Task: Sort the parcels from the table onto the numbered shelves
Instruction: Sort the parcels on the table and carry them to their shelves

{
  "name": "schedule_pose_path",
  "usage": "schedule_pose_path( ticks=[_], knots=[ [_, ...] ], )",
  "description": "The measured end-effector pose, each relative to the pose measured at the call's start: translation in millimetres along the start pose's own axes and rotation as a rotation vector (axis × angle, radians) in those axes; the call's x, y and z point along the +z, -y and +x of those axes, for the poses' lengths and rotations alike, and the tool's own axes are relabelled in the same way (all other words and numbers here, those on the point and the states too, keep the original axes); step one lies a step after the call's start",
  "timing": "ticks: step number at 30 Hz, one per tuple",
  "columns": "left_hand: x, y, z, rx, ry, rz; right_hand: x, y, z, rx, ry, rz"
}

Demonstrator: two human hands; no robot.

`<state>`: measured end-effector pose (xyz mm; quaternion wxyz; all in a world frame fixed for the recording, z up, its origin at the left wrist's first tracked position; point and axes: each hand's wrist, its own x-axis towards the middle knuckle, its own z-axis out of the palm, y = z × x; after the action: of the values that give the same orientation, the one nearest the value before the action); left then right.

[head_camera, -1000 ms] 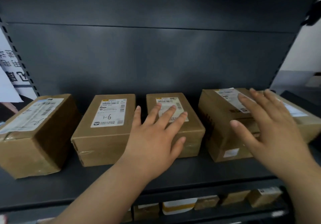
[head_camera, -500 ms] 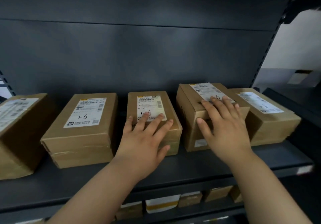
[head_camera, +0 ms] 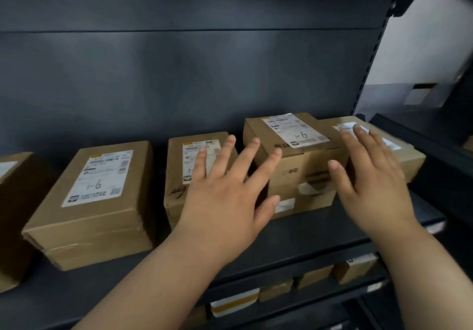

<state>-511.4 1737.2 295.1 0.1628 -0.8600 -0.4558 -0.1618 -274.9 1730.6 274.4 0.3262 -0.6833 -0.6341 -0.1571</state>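
Item: dark metal shelf (head_camera: 307,230), carrying five brown parcels in a row, labels up. The leftmost parcel (head_camera: 15,201) was half out of view; then came the second parcel (head_camera: 97,201), the third parcel (head_camera: 179,171), the tall parcel (head_camera: 294,155) standing above its neighbours, and the end parcel (head_camera: 409,155) just beside it. The left hand (head_camera: 225,196) hung over the third parcel, fingers (head_camera: 245,158) straight, spread wide, holding nothing; contact could not be told. The right hand (head_camera: 371,181) was at the tall parcel's right flank, likewise flat and empty. Step judged: squaring the tall parcel into the row. Next move would call for both palms pressing its sides, or a turn to the bench, unseen, for another.
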Motion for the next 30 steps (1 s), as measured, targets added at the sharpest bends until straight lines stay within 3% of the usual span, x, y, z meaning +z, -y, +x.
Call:
schedule_pose_path(
  ticks=[6, 12, 18, 30],
  knots=[
    [2, -55, 31, 0.020, -0.102, -0.005, -3, -58, 5, -0.033, 0.041, -0.034],
    [11, -113, 69, -0.045, -0.099, 0.026, -15, -122, 30, -0.089, 0.164, -0.132],
    [38, -141, 96, -0.260, 0.040, 0.138, -2, -155, 46, -0.097, 0.457, -0.172],
    [51, -139, 103, -0.314, 0.112, 0.240, 8, -153, 53, -0.124, 0.450, -0.151]
  ],
)
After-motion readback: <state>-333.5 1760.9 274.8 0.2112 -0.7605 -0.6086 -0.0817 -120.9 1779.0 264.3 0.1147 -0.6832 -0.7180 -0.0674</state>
